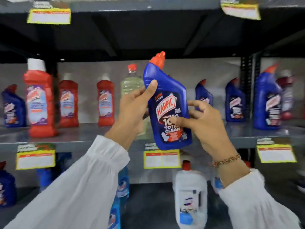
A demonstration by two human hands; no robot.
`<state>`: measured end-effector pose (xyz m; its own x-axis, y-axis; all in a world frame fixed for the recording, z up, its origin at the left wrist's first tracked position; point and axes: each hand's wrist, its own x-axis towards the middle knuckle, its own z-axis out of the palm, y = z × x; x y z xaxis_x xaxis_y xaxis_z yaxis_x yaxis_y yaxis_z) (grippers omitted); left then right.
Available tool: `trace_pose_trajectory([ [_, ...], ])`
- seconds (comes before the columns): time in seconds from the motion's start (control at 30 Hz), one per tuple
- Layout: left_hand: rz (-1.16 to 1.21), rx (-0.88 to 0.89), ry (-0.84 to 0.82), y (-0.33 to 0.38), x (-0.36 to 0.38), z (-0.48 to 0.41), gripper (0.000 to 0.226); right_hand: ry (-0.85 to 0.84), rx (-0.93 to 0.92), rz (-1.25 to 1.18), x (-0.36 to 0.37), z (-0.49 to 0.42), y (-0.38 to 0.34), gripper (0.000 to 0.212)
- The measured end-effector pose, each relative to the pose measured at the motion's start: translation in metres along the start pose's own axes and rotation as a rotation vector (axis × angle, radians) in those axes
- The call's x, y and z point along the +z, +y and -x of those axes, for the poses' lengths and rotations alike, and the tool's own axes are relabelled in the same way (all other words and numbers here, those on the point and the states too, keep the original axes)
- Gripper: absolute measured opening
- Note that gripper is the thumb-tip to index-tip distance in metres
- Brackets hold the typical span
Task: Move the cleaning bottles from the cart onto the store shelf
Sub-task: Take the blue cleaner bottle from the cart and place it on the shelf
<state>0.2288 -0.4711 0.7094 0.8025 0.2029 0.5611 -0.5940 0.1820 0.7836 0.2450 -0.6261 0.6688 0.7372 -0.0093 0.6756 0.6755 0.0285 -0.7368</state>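
Note:
A blue Harpic bottle (pixel 166 90) with an orange-red cap is held up, tilted left, in front of the grey middle shelf (pixel 82 138). My left hand (pixel 133 106) grips its left side, thumb across the neck. My right hand (pixel 204 119) touches the label's right side with thumb and spread fingers. The bottle's base hangs at the level of the shelf's front edge. The cart is out of view.
On the middle shelf stand red bottles (pixel 40 100), a clear bottle (pixel 131 81) behind the held one, and blue Harpic bottles (pixel 234 101) to the right. A black upright post (pixel 246 86) divides the shelf. Below are white (pixel 189 195) and light blue bottles (pixel 121 190). Yellow price tags (pixel 162 158) hang from shelf edges.

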Motion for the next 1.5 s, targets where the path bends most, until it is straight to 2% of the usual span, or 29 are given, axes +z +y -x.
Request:
trace_pose_trajectory([
  [0.1, 0.073, -0.034, -0.075, -0.018, 0.05, -0.025, 0.015, 0.092, -0.034, -0.012, -0.041, -0.025, 0.009, 0.047],
  [0.2, 0.09, -0.056, -0.12, -0.038, 0.096, -0.047, 0.014, 0.146, -0.034, 0.013, -0.081, -0.046, 0.023, 0.041],
  [0.3, 0.113, -0.073, -0.166, -0.057, 0.136, -0.062, 0.014, 0.184, -0.01, -0.004, -0.119, -0.064, 0.035, 0.039],
  [0.4, 0.126, -0.112, -0.19, -0.074, 0.17, -0.07, 0.013, 0.21, 0.019, -0.028, -0.147, -0.077, 0.045, 0.049],
  [0.47, 0.136, -0.147, -0.191, -0.083, 0.187, -0.075, 0.01, 0.207, 0.039, -0.037, -0.162, -0.083, 0.053, 0.047],
  [0.63, 0.13, -0.186, -0.185, -0.105, 0.208, -0.08, 0.006, 0.207, 0.112, -0.05, -0.186, -0.091, 0.073, 0.052],
  [0.7, 0.099, -0.161, -0.183, -0.111, 0.212, -0.082, 0.005, 0.208, 0.128, -0.051, -0.191, -0.092, 0.079, 0.058],
  [0.83, 0.044, -0.088, -0.152, -0.118, 0.216, -0.083, 0.007, 0.183, 0.137, -0.027, -0.193, -0.093, 0.082, 0.054],
  [0.97, 0.037, -0.081, -0.154, -0.123, 0.212, -0.078, 0.002, 0.211, 0.117, 0.13, -0.187, -0.09, 0.083, 0.052],
  [1.0, 0.016, -0.072, -0.145, -0.125, 0.209, -0.077, 0.009, 0.248, 0.084, 0.224, -0.183, -0.087, 0.082, 0.053],
  [1.1, -0.058, -0.052, -0.08, -0.128, 0.193, -0.07, 0.028, 0.436, -0.133, 0.527, -0.158, -0.068, 0.077, 0.054],
  [1.13, -0.084, -0.011, -0.044, -0.127, 0.182, -0.067, 0.027, 0.485, -0.252, 0.589, -0.145, -0.06, 0.075, 0.049],
  [1.2, -0.14, 0.13, 0.056, -0.124, 0.149, -0.057, 0.018, 0.478, -0.474, 0.62, -0.112, -0.046, 0.077, 0.035],
  [1.27, -0.22, 0.321, 0.185, -0.112, 0.102, -0.036, 0.016, 0.398, -0.618, 0.564, -0.07, -0.033, 0.086, 0.023],
  [1.37, -0.362, 0.525, 0.399, -0.095, 0.01, 0.007, 0.022, 0.185, -0.678, 0.479, 0.015, -0.001, 0.099, 0.019],
  [1.43, -0.489, 0.615, 0.546, -0.086, -0.066, 0.042, 0.02, -0.018, -0.698, 0.401, 0.082, 0.037, 0.105, 0.02],
  [1.5, -0.628, 0.612, 0.691, -0.079, -0.143, 0.083, 0.016, -0.228, -0.692, 0.33, 0.152, 0.084, 0.115, 0.022],
])
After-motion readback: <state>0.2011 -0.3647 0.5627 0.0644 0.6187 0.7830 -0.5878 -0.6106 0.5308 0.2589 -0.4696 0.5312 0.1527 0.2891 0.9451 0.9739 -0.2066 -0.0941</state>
